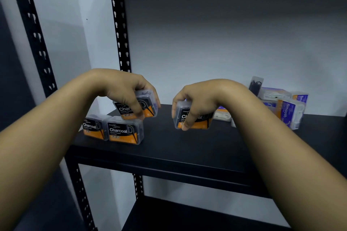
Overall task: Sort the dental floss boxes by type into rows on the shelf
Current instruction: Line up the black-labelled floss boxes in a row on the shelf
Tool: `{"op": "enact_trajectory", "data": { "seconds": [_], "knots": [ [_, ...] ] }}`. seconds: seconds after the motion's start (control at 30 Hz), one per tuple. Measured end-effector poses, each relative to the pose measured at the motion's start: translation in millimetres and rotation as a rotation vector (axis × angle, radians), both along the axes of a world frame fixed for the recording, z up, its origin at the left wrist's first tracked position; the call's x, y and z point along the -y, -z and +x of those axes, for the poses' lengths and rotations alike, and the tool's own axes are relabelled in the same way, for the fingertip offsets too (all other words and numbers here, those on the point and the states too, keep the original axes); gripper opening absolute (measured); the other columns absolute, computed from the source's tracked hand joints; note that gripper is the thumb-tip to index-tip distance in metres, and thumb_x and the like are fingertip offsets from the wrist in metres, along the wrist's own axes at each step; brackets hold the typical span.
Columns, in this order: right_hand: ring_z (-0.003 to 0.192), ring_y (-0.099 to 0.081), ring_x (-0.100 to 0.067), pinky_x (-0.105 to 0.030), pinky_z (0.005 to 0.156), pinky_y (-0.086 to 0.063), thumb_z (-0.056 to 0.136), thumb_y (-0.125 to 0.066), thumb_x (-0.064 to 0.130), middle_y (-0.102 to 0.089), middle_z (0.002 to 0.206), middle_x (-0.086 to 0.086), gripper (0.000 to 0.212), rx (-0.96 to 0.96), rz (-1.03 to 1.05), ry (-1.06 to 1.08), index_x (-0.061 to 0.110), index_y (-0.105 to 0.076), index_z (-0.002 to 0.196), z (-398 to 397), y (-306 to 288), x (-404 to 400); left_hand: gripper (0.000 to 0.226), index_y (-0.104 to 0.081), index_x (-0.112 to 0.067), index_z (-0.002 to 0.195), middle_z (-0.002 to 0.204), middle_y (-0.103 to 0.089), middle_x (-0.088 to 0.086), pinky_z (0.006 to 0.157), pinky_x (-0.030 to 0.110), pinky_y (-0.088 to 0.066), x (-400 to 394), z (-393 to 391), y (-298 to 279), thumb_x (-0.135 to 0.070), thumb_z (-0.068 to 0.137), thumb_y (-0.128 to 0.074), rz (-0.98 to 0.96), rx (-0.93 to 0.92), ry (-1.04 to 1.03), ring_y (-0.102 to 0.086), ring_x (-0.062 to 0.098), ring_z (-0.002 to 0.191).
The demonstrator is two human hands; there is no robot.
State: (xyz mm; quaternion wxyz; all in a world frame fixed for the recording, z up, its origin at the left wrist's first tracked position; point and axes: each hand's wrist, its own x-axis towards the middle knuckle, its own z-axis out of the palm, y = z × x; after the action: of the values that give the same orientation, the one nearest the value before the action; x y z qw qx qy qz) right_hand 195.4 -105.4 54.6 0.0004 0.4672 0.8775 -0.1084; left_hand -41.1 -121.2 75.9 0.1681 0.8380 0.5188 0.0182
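My left hand point(124, 90) is closed from above on a Charcoal box point(144, 106), thumb on its front label and fingers over the top; whether it touches the shelf point(187, 148) I cannot tell. My right hand point(197, 99) grips a second Charcoal box point(195, 118) the same way, thumb down the front face, at about 1 o'clock from shelf centre. Two more Charcoal boxes stand side by side at 8 o'clock of my left hand: the left box point(93, 127) and the right box point(124, 130), touching each other, labels facing me. At 3 o'clock, behind my right wrist, lies a loose pile of purple Smooth boxes point(289, 112). A clear box of dark picks point(255, 84) stands upright behind the pile, near the wall.
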Motion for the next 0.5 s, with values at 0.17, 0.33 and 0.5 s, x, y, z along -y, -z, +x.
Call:
{"op": "enact_trajectory", "data": {
  "seconds": [0.17,0.33,0.5],
  "knots": [
    [0.089,-0.076,-0.021,-0.046,0.078,-0.065,0.065,-0.092,0.046,-0.076,0.099,0.013,0.041,0.033,0.003,0.033,0.044,-0.072,0.101,-33,2,0,0.041,-0.075,-0.033,0.108,0.101,-0.079,-0.005,0.086,0.045,-0.063,-4,-29,-3,-0.01,0.076,-0.087,0.015,0.016,-0.027,-0.076,0.021,0.092],
    [0.087,-0.076,-0.026,-0.049,0.075,-0.065,0.064,-0.092,0.048,-0.076,0.099,0.007,0.045,0.067,-0.006,0.068,0.038,-0.07,0.102,-63,7,-1,0.039,-0.076,-0.037,0.102,0.096,-0.079,-0.009,0.08,0.038,-0.063,-13,-54,-9,-0.013,0.073,-0.088,0.12,-0.006,-0.109,-0.075,0.018,0.088],
    [0.09,-0.076,-0.03,-0.049,0.075,-0.065,0.066,-0.093,0.045,-0.075,0.102,0.002,0.04,0.101,-0.041,0.116,0.035,-0.067,0.095,-82,18,-1,0.037,-0.074,-0.033,0.097,0.096,-0.077,-0.005,0.085,0.046,-0.062,-32,-65,-4,-0.019,0.066,-0.088,0.266,-0.104,-0.273,-0.074,0.022,0.088]
  ]
}}
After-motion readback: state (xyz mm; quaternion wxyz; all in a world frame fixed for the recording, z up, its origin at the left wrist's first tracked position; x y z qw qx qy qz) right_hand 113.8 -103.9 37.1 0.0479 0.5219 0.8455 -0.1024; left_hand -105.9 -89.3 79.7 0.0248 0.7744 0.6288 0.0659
